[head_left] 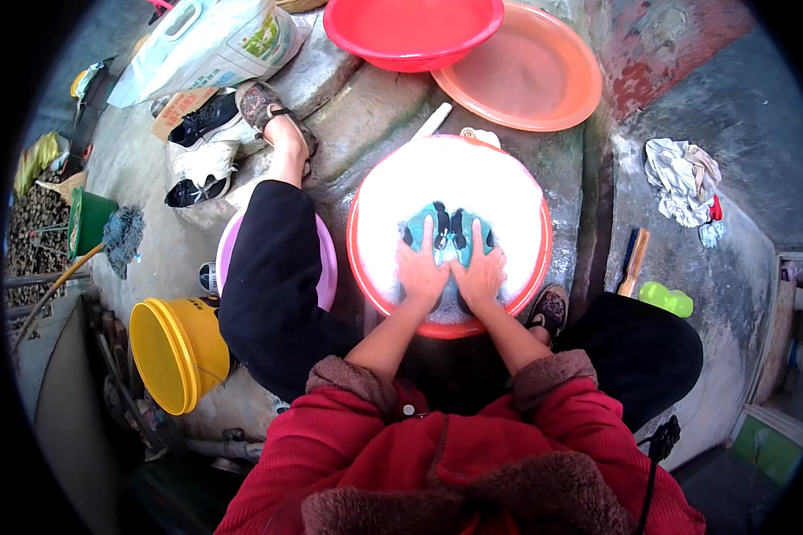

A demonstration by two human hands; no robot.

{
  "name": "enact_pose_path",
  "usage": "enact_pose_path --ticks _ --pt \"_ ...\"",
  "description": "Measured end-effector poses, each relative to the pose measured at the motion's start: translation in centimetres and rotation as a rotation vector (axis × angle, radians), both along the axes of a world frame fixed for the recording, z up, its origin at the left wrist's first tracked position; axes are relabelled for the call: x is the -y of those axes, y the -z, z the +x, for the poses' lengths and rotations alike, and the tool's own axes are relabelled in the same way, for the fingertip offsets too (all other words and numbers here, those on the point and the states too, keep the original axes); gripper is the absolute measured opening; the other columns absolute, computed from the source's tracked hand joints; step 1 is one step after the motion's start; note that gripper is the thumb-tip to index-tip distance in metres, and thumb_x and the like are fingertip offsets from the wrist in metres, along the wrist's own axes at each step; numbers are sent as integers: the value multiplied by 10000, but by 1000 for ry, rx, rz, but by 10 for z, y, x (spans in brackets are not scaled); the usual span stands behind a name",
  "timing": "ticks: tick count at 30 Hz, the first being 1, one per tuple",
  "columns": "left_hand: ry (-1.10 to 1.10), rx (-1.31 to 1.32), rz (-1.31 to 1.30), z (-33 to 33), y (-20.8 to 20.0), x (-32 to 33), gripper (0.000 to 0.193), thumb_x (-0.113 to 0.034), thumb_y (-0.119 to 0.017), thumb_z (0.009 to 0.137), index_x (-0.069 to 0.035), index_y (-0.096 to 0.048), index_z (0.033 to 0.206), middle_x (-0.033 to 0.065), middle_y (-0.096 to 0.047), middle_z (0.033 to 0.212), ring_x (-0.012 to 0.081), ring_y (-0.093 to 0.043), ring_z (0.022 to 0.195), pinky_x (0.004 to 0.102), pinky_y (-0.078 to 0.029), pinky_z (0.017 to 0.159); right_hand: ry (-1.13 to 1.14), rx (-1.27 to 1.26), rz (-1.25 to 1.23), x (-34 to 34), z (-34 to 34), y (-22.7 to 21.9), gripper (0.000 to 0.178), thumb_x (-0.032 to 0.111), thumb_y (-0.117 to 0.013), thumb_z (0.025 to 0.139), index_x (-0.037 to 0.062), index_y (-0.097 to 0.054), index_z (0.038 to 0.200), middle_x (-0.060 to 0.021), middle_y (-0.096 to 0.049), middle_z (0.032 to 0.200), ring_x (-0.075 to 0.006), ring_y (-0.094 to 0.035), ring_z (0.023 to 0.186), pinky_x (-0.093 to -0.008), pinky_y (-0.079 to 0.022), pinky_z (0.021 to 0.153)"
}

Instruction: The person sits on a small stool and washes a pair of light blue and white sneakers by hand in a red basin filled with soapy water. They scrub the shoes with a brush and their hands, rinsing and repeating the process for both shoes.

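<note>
Between my knees stands a round red basin (pixel 357 259), filled with white suds (pixel 446 169). Both of my hands are over it, side by side at the near half. My left hand (pixel 422 275) grips the left half of a teal-and-black item that looks like a pair of shoes (pixel 441 223), its index finger stretched along the top. On the other half my right hand (pixel 480 275) has a matching hold. Foam hides the lower part of the pair and some of my fingers.
Beyond the basin are a pink-red basin (pixel 410 61) and an orange basin (pixel 535 80). To the left lie dark shoes (pixel 205 120), a pink tub (pixel 328 267) and a yellow bucket (pixel 165 357). A brush (pixel 633 263), a green object (pixel 666 300) and crumpled cloths (pixel 682 183) lie right.
</note>
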State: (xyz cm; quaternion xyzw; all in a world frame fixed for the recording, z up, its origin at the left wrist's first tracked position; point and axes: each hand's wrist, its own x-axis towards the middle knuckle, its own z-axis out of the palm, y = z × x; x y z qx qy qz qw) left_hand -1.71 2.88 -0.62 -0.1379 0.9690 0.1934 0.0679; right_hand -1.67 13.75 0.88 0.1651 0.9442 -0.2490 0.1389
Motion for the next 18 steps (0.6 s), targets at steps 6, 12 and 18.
enact_pose_path --ticks 6,12,18 --pt "-57 569 243 -24 15 4 802 -264 -640 838 -296 -249 1538 326 -415 1372 406 -461 1259 501 -450 978 -18 313 -228 -14 -16 59 837 345 -711 795 246 -315 1526 -304 -534 1280 -409 -497 1233 -517 -385 1036" --pt "522 660 -12 -1 135 27 444 -265 -529 887 -143 -566 1311 234 -646 1152 368 -607 1094 472 -484 940 -389 449 -62 -18 1 143 631 343 -652 857 97 -463 1407 -285 -614 1184 -388 -578 1149 -496 -424 1018" --pt "566 830 112 -42 70 9 407 -363 -541 892 -86 -696 1146 161 -652 1217 351 -610 1129 461 -472 975 -638 699 -85 -21 -17 166 650 352 -663 842 92 -464 1404 -291 -602 1185 -396 -565 1153 -503 -412 1024"
